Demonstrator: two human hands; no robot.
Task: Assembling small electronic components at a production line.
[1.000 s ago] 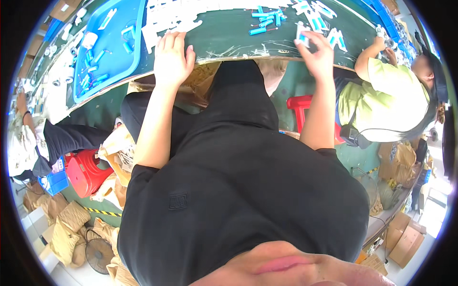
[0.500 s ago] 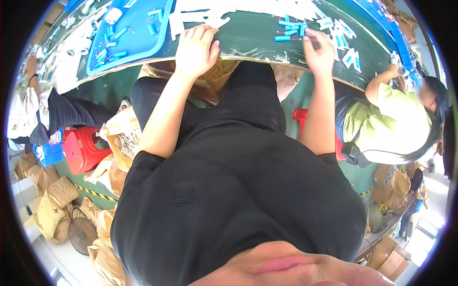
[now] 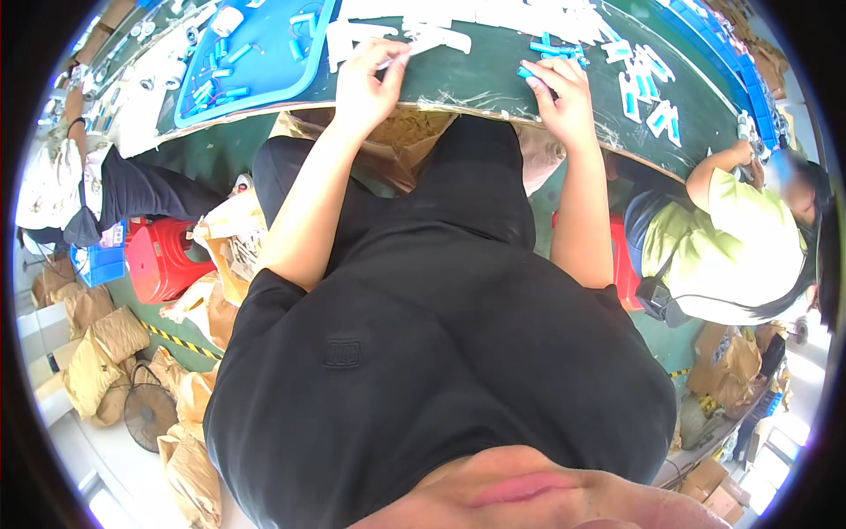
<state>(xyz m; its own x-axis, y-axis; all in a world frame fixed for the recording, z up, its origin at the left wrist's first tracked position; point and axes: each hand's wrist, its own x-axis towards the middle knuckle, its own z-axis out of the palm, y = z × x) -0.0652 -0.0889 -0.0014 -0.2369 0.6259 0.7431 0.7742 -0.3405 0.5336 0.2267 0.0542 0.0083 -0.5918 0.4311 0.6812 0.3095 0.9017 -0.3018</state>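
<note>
My left hand (image 3: 367,88) is closed on a white plastic part (image 3: 432,40), pinched between thumb and fingers over the near side of the bench. Between the thumb and fingers of my right hand (image 3: 566,99) is a small blue cylindrical battery (image 3: 526,72), its end pointing left. Just beyond that hand lies a pile of blue batteries (image 3: 551,46) with thin wires. Several white plastic pieces (image 3: 643,84) with blue batteries in them lie to the right. More white parts (image 3: 348,42) lie by my left hand and along the far side.
A blue tray (image 3: 308,84) with loose wired batteries stands at the left of the green bench (image 3: 476,86). One co-worker (image 3: 723,229) sits at the right, another person (image 3: 66,189) at the left. A cardboard-coloured bag (image 3: 401,145) is under the bench edge.
My right hand has drawn back from the pile, leftward, with a battery. My left hand has picked up a white plastic part. The view has shifted slightly.
</note>
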